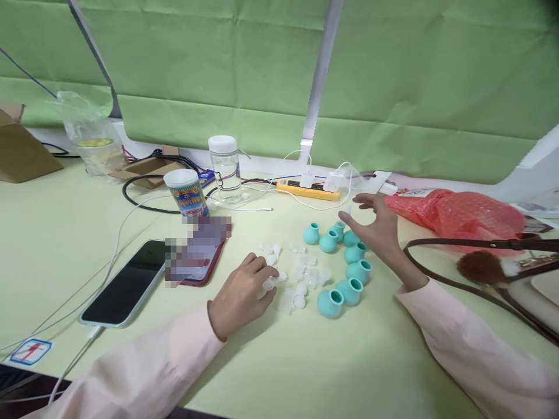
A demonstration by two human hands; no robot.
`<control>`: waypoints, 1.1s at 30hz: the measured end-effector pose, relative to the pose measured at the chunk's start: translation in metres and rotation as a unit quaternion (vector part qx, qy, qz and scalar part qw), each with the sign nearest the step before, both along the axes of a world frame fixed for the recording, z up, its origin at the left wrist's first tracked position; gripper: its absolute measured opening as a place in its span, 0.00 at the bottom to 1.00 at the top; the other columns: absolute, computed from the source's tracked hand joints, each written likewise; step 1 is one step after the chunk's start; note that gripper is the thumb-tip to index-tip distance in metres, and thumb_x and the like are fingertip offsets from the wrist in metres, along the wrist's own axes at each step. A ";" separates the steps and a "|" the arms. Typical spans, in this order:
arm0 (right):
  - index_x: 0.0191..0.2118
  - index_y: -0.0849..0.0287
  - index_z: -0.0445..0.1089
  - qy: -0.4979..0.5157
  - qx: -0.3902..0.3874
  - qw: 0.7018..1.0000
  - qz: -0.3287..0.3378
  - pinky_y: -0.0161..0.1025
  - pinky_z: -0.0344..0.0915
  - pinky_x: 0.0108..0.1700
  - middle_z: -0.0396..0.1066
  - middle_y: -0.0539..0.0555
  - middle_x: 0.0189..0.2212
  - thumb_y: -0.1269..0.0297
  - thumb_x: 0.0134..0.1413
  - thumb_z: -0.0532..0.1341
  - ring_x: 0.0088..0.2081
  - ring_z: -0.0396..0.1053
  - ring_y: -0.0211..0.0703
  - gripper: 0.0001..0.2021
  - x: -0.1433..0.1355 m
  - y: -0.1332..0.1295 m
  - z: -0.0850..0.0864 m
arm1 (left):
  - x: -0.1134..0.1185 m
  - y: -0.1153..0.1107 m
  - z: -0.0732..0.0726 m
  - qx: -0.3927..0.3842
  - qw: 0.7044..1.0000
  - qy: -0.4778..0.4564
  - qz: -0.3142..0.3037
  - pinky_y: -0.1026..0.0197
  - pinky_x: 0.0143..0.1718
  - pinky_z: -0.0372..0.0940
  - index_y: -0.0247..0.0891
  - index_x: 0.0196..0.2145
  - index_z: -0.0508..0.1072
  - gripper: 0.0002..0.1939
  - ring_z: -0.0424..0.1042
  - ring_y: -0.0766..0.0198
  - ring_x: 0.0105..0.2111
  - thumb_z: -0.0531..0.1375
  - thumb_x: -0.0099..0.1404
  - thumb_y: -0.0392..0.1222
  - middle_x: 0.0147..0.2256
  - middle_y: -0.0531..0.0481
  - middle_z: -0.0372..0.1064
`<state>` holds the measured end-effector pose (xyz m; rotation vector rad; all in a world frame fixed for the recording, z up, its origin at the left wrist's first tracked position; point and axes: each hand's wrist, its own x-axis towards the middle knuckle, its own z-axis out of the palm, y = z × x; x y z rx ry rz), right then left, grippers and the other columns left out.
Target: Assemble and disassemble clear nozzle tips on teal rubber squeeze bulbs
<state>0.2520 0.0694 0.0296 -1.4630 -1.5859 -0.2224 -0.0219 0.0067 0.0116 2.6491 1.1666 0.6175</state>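
Observation:
My left hand is closed at the fingertips on a small translucent plastic piece, at the left side of a loose pile of similar clear and whitish pieces. My right hand hovers over the far end of a curved row of teal bulb-shaped pots, its thumb and fingers spread apart. Near its thumb tip a clear piece appears to stand in the mouth of one teal bulb, partly hidden. Several more teal bulbs, such as the nearest one, lie tilted with their round openings showing.
Two phones lie on the left: a black-screened one and a red-edged one. Behind them stand a printed paper cup and a water bottle. A yellow power strip, red bubble wrap and a bag strap lie around.

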 end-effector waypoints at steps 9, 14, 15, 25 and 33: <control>0.40 0.58 0.65 -0.171 -0.131 0.917 0.335 0.40 0.63 0.37 0.68 0.54 0.33 0.65 0.48 0.57 0.37 0.65 0.43 0.10 -0.057 -0.060 0.028 | 0.002 -0.001 0.001 -0.020 1.000 -0.001 -0.001 0.59 0.33 0.61 0.34 0.34 0.69 0.09 0.63 0.59 0.33 0.53 0.54 0.35 0.30 0.46 0.65; 0.42 0.57 0.66 -0.283 -0.236 0.844 0.390 0.43 0.59 0.41 0.67 0.54 0.34 0.64 0.49 0.56 0.39 0.62 0.44 0.12 -0.071 -0.077 0.021 | 0.002 -0.002 0.001 -0.021 1.000 0.009 -0.018 0.59 0.32 0.61 0.34 0.33 0.69 0.08 0.65 0.60 0.31 0.53 0.56 0.35 0.29 0.47 0.67; 0.42 0.56 0.66 -0.300 -0.238 0.838 0.388 0.44 0.59 0.42 0.66 0.55 0.34 0.64 0.49 0.56 0.40 0.61 0.45 0.12 -0.073 -0.078 0.019 | 0.002 -0.002 0.001 -0.018 1.000 0.010 -0.017 0.59 0.32 0.61 0.34 0.33 0.69 0.08 0.65 0.60 0.31 0.53 0.56 0.36 0.29 0.46 0.67; 0.32 0.62 0.67 -0.283 -0.171 0.888 0.319 0.43 0.58 0.36 0.65 0.55 0.27 0.60 0.50 0.55 0.33 0.62 0.44 0.10 -0.081 -0.079 0.004 | 0.001 -0.001 -0.001 -0.025 0.986 -0.164 -0.022 0.62 0.32 0.62 0.36 0.31 0.67 0.04 0.66 0.64 0.31 0.56 0.55 0.37 0.29 0.49 0.68; 0.38 0.61 0.64 -0.163 -0.127 0.907 0.367 0.38 0.60 0.34 0.69 0.54 0.30 0.65 0.51 0.55 0.33 0.65 0.40 0.08 -0.085 -0.077 -0.003 | 0.002 -0.004 0.003 -0.081 0.958 -0.268 -0.061 0.65 0.29 0.65 0.34 0.32 0.69 0.07 0.67 0.68 0.26 0.58 0.55 0.38 0.30 0.48 0.70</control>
